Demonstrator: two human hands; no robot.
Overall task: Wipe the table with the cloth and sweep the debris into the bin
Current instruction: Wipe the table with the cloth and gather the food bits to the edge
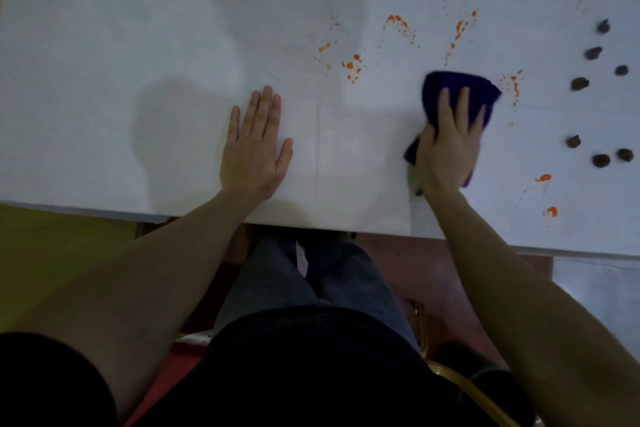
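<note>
Head view only, looking down. Cloth (460,88): dark purple-blue, soft fabric, bunched into a rounded lump, lying on the table right of centre. Right hand (448,146) on top of it, fingers spread forward over the fabric, thumb against the cloth's left edge; it presses the cloth onto the surface, and cloth sticks out beyond the fingertips and below the palm. Left hand (256,146) flat on the table, palm down, fingers straight and close together, thumb out to the side, holding nothing, well apart from the cloth.

Table (104,62): white, smooth, matte covering with a faint vertical crease or seam between the hands and a slightly glossy patch near it. Orange smears (351,66) scattered across the middle and upper right, thin streaky arcs plus small blobs, some just above and right of the cloth; two more orange spots near the front edge at right. Dark lumps (580,83), small, roundish, rough-looking debris, about eight, scattered at far right, apart from the cloth. Soft grey shadows on the left half.

Below the table edge: the person's dark top, grey trousers (277,284), bare forearms. Floor reddish (433,270), yellow-green patch at left. Curved gold-coloured chair frame (460,388) at lower right. Bin not seen.
</note>
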